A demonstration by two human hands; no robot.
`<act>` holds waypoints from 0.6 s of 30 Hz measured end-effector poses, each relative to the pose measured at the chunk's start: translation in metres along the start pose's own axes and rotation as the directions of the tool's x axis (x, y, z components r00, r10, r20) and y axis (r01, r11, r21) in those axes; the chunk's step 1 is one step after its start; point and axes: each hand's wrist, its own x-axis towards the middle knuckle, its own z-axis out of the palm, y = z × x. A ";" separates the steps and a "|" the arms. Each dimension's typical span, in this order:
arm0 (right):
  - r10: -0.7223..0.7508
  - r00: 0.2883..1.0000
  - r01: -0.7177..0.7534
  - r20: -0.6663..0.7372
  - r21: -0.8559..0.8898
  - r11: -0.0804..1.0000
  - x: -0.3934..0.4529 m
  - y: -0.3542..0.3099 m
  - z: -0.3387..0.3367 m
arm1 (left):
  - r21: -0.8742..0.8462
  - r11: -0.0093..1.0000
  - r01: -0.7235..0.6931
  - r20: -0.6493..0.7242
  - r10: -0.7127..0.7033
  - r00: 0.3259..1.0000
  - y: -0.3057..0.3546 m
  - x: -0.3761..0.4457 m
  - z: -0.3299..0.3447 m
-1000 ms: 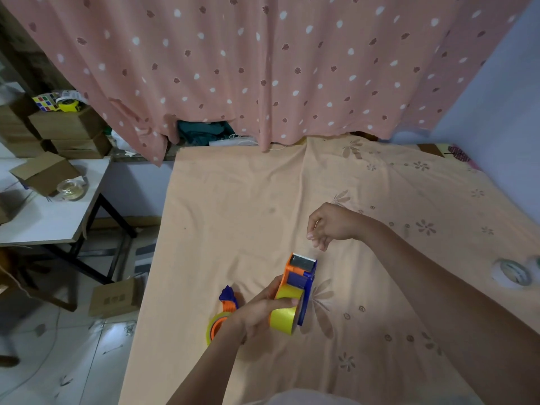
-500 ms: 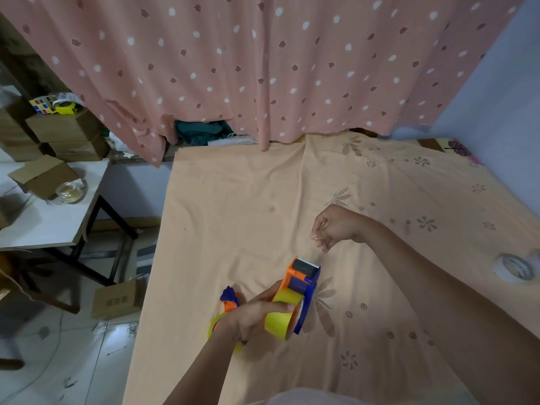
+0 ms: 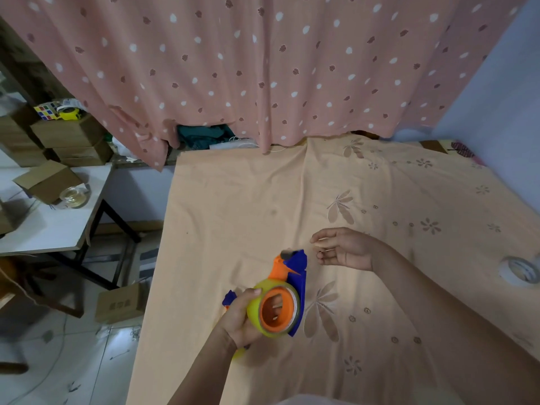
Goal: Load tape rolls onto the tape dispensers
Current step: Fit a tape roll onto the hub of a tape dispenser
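Note:
My left hand (image 3: 238, 318) grips a blue and orange tape dispenser (image 3: 292, 273) with a yellow tape roll (image 3: 254, 309) seated on its orange hub; the roll's open side faces me. A second dispenser (image 3: 228, 298) lies on the cloth behind my left hand, mostly hidden, with only a blue tip and a yellow edge showing. My right hand (image 3: 343, 248) hovers just right of the held dispenser's head, fingers loosely curled and apart, holding nothing that I can see. A whitish tape roll (image 3: 518, 270) lies at the right edge of the cloth.
A peach flowered cloth (image 3: 263, 200) covers the work surface. A pink dotted curtain (image 3: 263, 68) hangs behind it. To the left stand a white side table (image 3: 43, 229) with a cardboard box and glass dish, stacked boxes, and a box on the floor (image 3: 119, 302).
My left hand has turned the dispenser so the roll's orange hub faces me. My right hand has opened from a pinch and shifted slightly right of the dispenser's head.

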 end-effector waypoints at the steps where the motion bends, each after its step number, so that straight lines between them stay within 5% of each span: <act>1: -0.014 1.000 0.014 0.009 0.072 0.997 0.000 0.004 0.002 | -0.037 0.999 -0.014 -0.008 0.014 1.000 0.001 0.002 0.001; 5: -0.091 0.995 0.081 0.043 0.202 0.976 -0.004 0.011 0.009 | -0.132 0.991 -0.019 -0.040 0.014 0.999 0.003 0.003 0.001; 14: -0.209 0.967 0.171 0.143 0.240 0.956 -0.009 0.016 0.016 | -0.329 0.944 0.017 0.143 0.033 0.989 0.003 0.000 0.020; 18: -0.245 0.969 0.231 0.026 0.251 0.940 -0.002 0.022 0.028 | -0.358 0.934 -0.011 0.172 0.077 0.982 0.008 0.000 0.040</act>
